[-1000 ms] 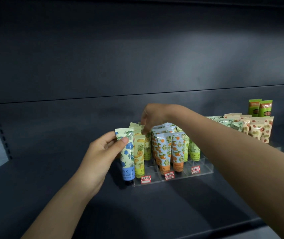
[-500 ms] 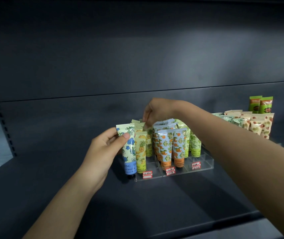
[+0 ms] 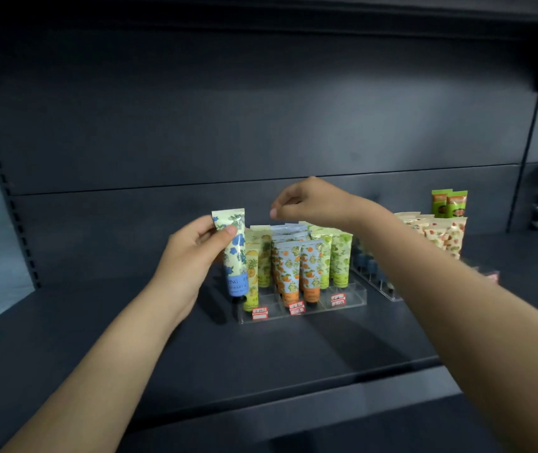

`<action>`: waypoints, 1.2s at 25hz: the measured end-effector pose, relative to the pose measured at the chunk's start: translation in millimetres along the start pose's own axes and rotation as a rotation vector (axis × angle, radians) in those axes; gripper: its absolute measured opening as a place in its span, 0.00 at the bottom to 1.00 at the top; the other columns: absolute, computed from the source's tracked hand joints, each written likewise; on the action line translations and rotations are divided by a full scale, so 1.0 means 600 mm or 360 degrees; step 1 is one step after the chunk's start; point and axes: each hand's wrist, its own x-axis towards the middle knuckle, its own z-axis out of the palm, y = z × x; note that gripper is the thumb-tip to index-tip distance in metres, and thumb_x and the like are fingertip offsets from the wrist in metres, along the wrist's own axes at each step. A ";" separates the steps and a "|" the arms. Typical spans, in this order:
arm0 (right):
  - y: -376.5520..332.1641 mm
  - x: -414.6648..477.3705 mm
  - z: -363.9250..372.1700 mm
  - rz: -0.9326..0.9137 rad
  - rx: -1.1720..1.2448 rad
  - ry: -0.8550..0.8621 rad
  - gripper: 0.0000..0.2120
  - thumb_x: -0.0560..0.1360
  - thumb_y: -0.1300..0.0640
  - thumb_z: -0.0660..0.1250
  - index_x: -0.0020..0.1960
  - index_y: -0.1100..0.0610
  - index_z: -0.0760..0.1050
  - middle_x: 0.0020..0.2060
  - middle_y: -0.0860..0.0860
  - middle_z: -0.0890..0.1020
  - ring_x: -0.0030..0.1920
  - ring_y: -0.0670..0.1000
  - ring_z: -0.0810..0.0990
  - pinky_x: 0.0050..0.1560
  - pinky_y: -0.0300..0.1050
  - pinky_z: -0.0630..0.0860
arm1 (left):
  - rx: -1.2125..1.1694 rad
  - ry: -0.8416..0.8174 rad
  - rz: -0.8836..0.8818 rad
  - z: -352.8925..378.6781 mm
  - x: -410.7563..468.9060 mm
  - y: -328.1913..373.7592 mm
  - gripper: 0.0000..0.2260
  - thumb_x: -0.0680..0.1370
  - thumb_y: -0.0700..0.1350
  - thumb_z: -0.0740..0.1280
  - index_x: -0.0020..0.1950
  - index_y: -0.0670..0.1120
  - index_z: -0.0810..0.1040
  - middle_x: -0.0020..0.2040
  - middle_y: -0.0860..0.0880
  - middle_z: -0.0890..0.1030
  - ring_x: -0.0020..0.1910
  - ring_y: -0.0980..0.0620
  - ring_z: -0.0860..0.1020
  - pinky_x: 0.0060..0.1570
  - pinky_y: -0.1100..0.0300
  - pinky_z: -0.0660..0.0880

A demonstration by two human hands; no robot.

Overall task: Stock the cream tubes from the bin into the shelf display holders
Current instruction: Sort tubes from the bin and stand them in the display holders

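Looking at the last second or so, the big change was the right hand (image 3: 306, 204): it had been down among the back tubes, fingertips on their crimped tops, and by this moment it had lifted clear and hovered just above the rows, touching none of them. Its fingers were curled in with thumb and forefinger nearly meeting, and as far as I could see there was nothing between them. My guess is it was done straightening or making room in the back, so the rack was ready for the next one. The left hand (image 3: 195, 253) had come up a bit too, and it gripped the blue flower tube (image 3: 233, 256) near the crimped end, thumb across the front and fingers wrapped behind, cap pointing down. That tube hung just off the left edge of the clear holder (image 3: 352, 300), in front of the pineapple tubes (image 3: 254, 266) and not yet in any slot. The orange tubes (image 3: 293, 269) and green tubes (image 3: 339, 259) filled the lanes beside them, with the front slots of the green lane looking bare. A second clear rack (image 3: 388, 289) sat to the right, partly hidden by the right forearm, on the same dark shelf (image 3: 261, 361). The bin wasn't in shot, so no idea how many were left.
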 end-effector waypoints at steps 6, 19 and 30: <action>0.047 -0.135 -0.045 0.0017 -0.0118 0.0196 0.11 0.75 0.52 0.67 0.53 0.56 0.80 0.50 0.51 0.83 0.53 0.49 0.80 0.57 0.42 0.73 | 0.0058 0.0008 0.0062 0.088 -0.026 0.057 0.07 0.77 0.37 0.64 0.47 0.48 0.80 0.47 0.47 0.83 0.47 0.51 0.79 0.55 0.54 0.74; 0.343 -0.396 -0.109 -0.0050 -0.0791 0.0208 0.16 0.78 0.45 0.57 0.60 0.52 0.74 0.58 0.49 0.78 0.62 0.52 0.71 0.58 0.46 0.66 | 0.0391 0.0060 0.0139 0.424 -0.068 0.069 0.07 0.77 0.40 0.65 0.44 0.51 0.79 0.41 0.51 0.80 0.41 0.55 0.76 0.48 0.59 0.74; 0.423 -0.422 -0.051 -0.0110 -0.0714 0.0814 0.16 0.72 0.49 0.58 0.37 0.56 0.80 0.37 0.49 0.84 0.36 0.51 0.82 0.34 0.43 0.75 | 0.1110 -0.0084 0.0068 0.503 0.028 0.047 0.04 0.73 0.41 0.69 0.46 0.48 0.78 0.44 0.51 0.80 0.44 0.53 0.78 0.48 0.58 0.74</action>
